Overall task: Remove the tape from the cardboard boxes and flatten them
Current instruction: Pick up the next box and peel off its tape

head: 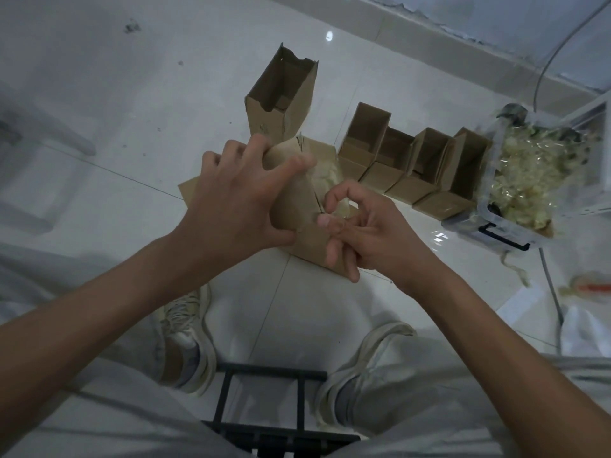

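Cardboard box (299, 206) sits gripped in left hand (231, 206); right hand (373, 233) fingers (325, 221) pinch its seam.

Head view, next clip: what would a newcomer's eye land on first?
Both hands at centre: the left hand grips a cardboard box while the right hand pinches at its seam. Behind stands a tall open box, with a row of smaller open boxes to its right, beside a clear bin of crumpled tape.
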The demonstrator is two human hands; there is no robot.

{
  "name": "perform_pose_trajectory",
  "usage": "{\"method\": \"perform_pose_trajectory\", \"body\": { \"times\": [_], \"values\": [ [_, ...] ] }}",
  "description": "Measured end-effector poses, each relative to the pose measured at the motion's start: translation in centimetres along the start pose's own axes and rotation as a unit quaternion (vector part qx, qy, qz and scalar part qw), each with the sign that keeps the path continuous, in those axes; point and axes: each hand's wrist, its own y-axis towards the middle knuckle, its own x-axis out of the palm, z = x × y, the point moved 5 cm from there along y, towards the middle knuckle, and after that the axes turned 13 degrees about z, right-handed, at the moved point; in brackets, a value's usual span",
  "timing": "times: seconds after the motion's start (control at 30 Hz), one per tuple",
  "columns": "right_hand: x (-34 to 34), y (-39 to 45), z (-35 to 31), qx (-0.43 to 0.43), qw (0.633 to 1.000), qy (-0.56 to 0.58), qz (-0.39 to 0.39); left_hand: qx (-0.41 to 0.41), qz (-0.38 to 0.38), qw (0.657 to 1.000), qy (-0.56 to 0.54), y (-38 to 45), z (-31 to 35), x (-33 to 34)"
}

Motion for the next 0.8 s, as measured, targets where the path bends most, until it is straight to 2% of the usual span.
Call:
{"method": "perform_pose_trajectory", "body": {
  "times": [0.17,0.37,0.47,0.53,0.63,0.73,0.8],
  "values": [
    [-0.1,-0.1,0.1,-0.011,1.0,0.009,-0.025,0.021,-0.002,1.0,-0.005,0.0,0.2,0.0],
    [-0.3,-0.8,-1.1,-0.077,0.997,0.005,-0.015,-0.012,-0.028,0.997,-0.072,0.4,0.3,-0.3],
    [-0.4,-1.7,-1.8,-0.105,0.994,-0.013,-0.026,-0.076,-0.063,0.982,-0.16,0.6,-0.8,-0.3],
    [-0.1,-2.7,-1.8,-0.109,0.993,-0.029,-0.036,-0.138,-0.049,0.971,-0.191,1.3,-2.9,-1.0],
    [-0.2,-3.1,-1.8,-0.134,0.99,-0.03,0.033,-0.087,-0.001,0.993,-0.077,1.6,-2.7,-2.0],
    [-0.5,-2.2,-1.8,-0.185,0.969,-0.088,0.139,-0.058,-0.028,0.995,-0.082,0.3,-0.1,-0.9],
    [-0.5,-1.7,-1.9,-0.199,0.958,-0.119,0.167,-0.041,-0.034,0.996,-0.068,-0.1,0.4,-0.2]
  ]
}}
